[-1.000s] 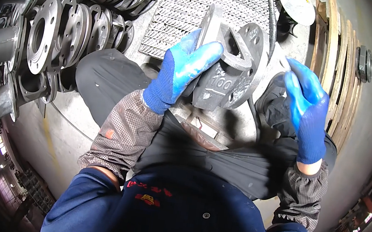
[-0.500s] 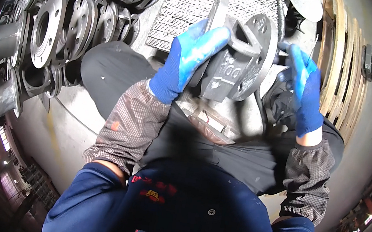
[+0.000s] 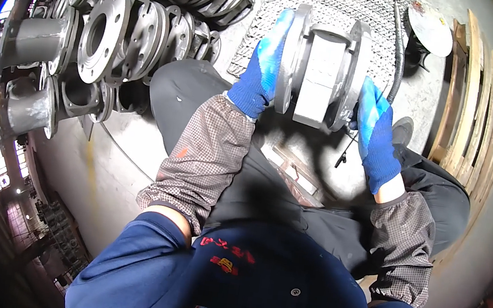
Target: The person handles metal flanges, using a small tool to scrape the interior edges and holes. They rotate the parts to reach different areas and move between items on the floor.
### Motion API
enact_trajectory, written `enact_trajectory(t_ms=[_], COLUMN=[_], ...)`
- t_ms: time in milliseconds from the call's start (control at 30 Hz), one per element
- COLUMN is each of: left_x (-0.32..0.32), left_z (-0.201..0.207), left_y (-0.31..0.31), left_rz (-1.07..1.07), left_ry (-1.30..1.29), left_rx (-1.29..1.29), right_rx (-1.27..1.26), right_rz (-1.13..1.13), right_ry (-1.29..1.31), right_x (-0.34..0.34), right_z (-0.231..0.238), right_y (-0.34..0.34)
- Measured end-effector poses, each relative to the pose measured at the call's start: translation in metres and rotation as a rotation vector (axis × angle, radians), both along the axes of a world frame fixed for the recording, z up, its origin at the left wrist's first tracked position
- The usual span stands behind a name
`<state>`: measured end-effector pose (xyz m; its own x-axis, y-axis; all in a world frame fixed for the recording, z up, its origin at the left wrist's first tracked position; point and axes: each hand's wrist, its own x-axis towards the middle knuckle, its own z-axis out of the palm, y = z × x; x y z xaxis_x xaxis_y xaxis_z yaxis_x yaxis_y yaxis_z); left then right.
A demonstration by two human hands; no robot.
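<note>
The left hand [image 3: 263, 66], fingers nearly straight, bears on one flange's outer face and appears to support the flanged casting [image 3: 321, 70]; the right hand [image 3: 375, 133], half-curled, meets the opposite flange, its grip impossible to tell. The casting sits between them, before the lap; the step appears to be turning or positioning it; further movement calls for balanced support at both flanges.

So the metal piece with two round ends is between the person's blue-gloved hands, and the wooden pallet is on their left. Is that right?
Not quite: the head view shows the wooden pallet on their right. The flanged metal casting is indeed between the blue-gloved left hand and right hand.
</note>
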<state>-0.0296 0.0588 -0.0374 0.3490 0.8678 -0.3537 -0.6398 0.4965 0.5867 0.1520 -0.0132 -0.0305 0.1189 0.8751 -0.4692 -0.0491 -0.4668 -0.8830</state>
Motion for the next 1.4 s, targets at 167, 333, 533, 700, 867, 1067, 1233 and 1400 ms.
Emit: enact_trajectory(t_ms=[167, 333, 533, 700, 867, 1067, 1233, 1400], left_x=[-0.002, -0.011, -0.007, -0.004, -0.003, -0.02, -0.008, -0.013], left_z=[0.018, 0.001, -0.012, -0.006, -0.008, -0.006, 0.081, 0.073], left_y=[-0.014, -0.038, -0.046, -0.05, -0.051, -0.043, 0.002, -0.032], left_rz=[0.063, 0.024, 0.139, 0.137, 0.169, 0.19, 0.187, -0.513], left_ry=[0.296, 0.666, 0.324, 0.456, 0.44, 0.809, 1.744, 2.127], left_rx=[0.055, 0.649, 0.066, 0.152, 0.192, 0.546, 1.502, 2.079], right_rx=[0.137, 0.128, 0.254, 0.255, 0.307, 0.314, 0.071, 0.064], right_rz=[-0.006, 0.031, -0.021, -0.017, -0.063, -0.076, 0.025, 0.088], right_ry=[-0.024, -0.038, -0.055, -0.235, -0.333, -0.416, -0.375, -0.462], right_x=[-0.004, 0.0, -0.007, -0.013, -0.014, -0.019, -0.005, -0.017], right_z=[-0.016, -0.019, -0.029, -0.021, -0.037, -0.038, -0.032, -0.035], right_y=[-0.001, -0.009, -0.013, -0.011, -0.009, -0.008, -0.004, -0.001])
